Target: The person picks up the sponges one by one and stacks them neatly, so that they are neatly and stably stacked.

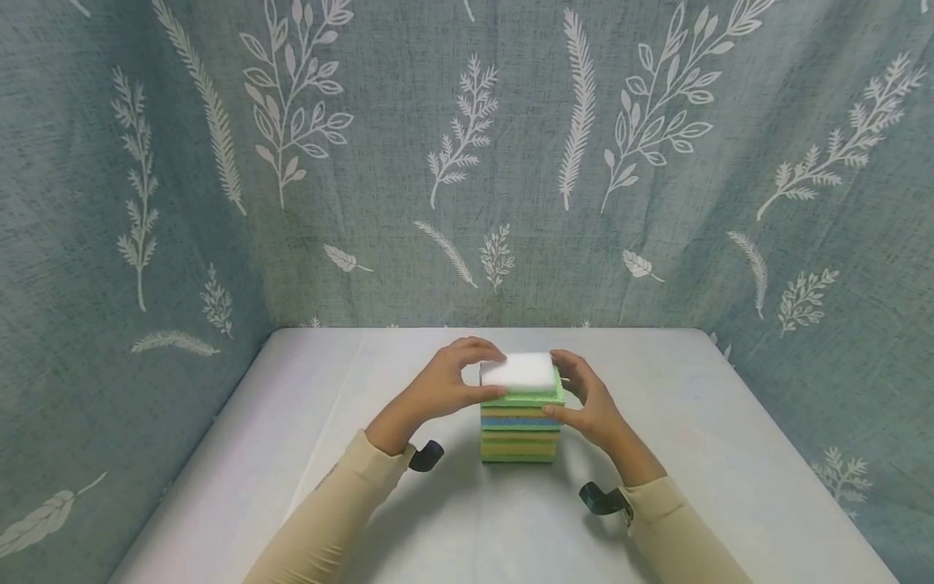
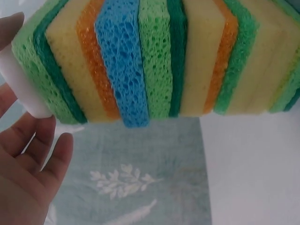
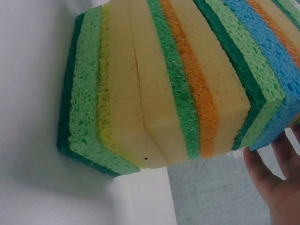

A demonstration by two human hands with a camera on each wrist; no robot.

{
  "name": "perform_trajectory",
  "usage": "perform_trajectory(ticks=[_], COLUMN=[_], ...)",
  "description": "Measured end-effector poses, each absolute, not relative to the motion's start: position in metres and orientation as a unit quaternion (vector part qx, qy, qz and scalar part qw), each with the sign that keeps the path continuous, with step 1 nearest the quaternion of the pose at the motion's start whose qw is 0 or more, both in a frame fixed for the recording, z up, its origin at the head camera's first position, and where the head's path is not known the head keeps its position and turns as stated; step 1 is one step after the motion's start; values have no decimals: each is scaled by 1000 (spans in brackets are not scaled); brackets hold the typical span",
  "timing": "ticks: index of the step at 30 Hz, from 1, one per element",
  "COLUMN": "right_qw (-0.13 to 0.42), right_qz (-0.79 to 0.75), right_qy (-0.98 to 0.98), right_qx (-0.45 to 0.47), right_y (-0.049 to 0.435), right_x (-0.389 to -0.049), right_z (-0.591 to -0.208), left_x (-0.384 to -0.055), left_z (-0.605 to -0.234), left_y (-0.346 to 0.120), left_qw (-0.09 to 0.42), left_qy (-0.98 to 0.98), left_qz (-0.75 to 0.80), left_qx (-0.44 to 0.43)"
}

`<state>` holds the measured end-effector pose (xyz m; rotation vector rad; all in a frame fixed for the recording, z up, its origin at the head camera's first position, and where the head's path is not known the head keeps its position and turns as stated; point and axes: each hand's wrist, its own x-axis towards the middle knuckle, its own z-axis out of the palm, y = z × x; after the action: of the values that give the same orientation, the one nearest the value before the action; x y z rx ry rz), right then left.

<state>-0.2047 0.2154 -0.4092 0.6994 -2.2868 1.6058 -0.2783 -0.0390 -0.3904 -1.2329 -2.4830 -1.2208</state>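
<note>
A stack of sponges [image 1: 520, 434] rises from the table, its layers green, cream, orange, yellow and blue. On its top lies a white sponge [image 1: 520, 373], flat over a light green sponge [image 2: 44, 75]. My left hand [image 1: 441, 389] pinches the white sponge's left end, thumb in front and fingers behind. At the upper right of the stack, my right hand [image 1: 594, 405] holds it with the thumb at the front and the fingers round the back. In the right wrist view its fingers [image 3: 260, 168] are by the blue sponge [image 3: 276, 61]; the thumb is hidden there.
The stack stands near the middle of a white-covered table [image 1: 306, 462]. A grey-green curtain [image 1: 409, 268] with white leaf prints hangs behind the table and along both sides. Dark wrist cameras [image 1: 426, 456] are strapped at both cuffs.
</note>
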Motion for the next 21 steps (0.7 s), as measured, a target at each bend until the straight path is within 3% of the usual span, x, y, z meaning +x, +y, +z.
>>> perform_trajectory(ticks=[15,21], right_qw=[135,139], right_qz=[534,539], right_qy=[-803,-798], right_qx=[228,231], right_y=[215,224], right_x=[-205,-222], right_z=[-410,-433], left_x=[-273,-274], left_z=[-391,-390], left_y=[-38,-38], left_qw=[48,41], left_qy=[-815,-817], left_qz=[-402,-401], left_qx=[-414,-412])
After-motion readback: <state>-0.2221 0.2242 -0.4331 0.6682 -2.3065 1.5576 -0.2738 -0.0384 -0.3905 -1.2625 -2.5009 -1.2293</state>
